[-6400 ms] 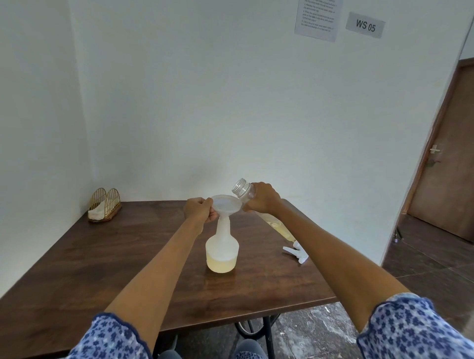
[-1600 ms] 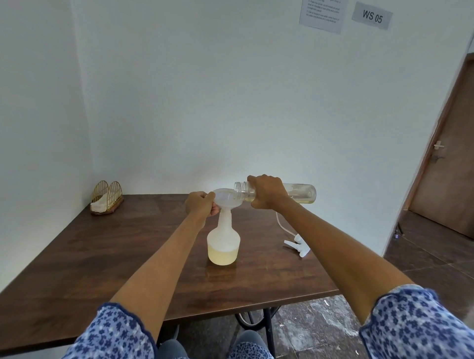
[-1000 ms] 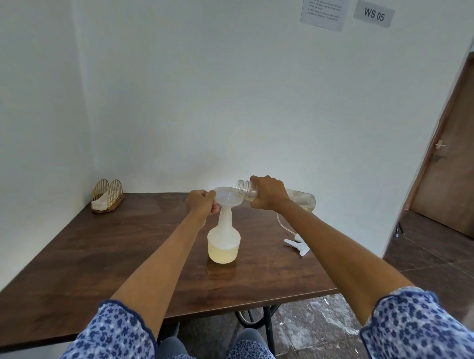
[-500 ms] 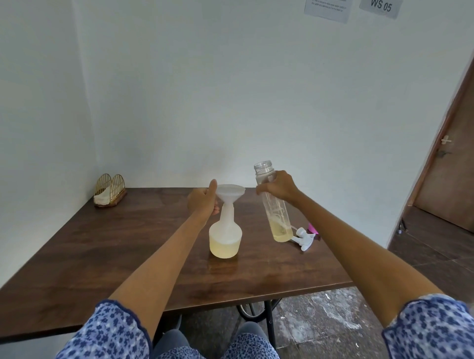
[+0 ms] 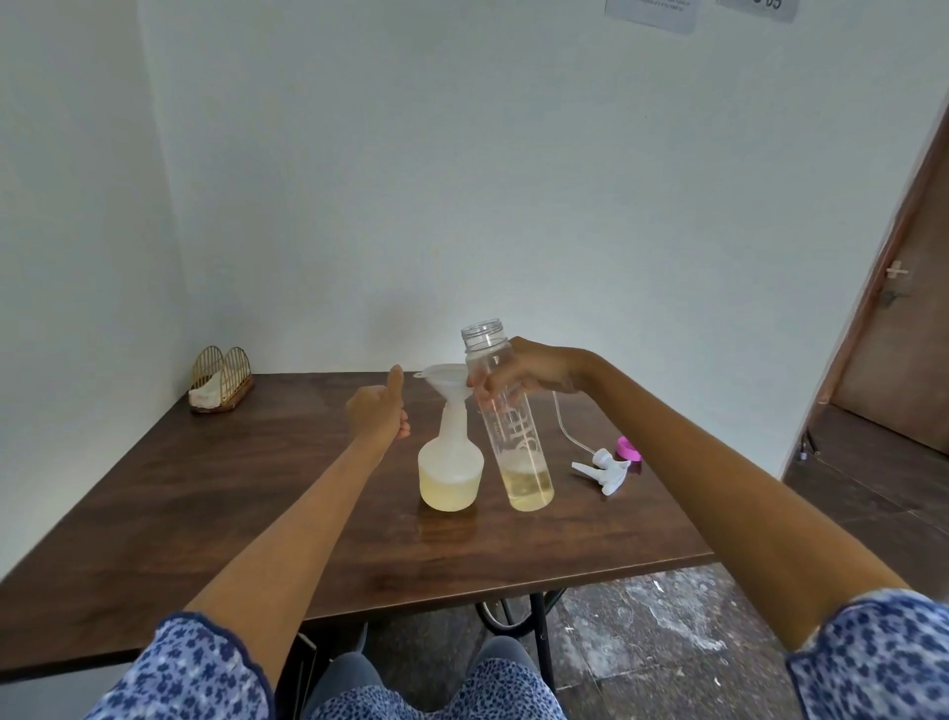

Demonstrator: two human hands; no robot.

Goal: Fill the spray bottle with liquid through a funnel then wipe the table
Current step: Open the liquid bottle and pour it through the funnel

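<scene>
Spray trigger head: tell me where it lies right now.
The spray trigger head lies on the table at the right, beside a pink cap, right of the clear bottle.

You face a dark wood table point(image 5: 205, 514) set into a corner of plain white walls point(image 5: 462, 180); brown door point(image 5: 904, 334) at your right; mottled dark floor point(image 5: 667, 632); papers point(image 5: 652, 13) pinned high.

Wall sign point(image 5: 763, 4) at 1 o'clock is cropped, only "05" partly legible. Paper notice point(image 5: 652, 13) beside it: print too small. Clear bottle point(image 5: 515, 437) lettering unreadable.
</scene>
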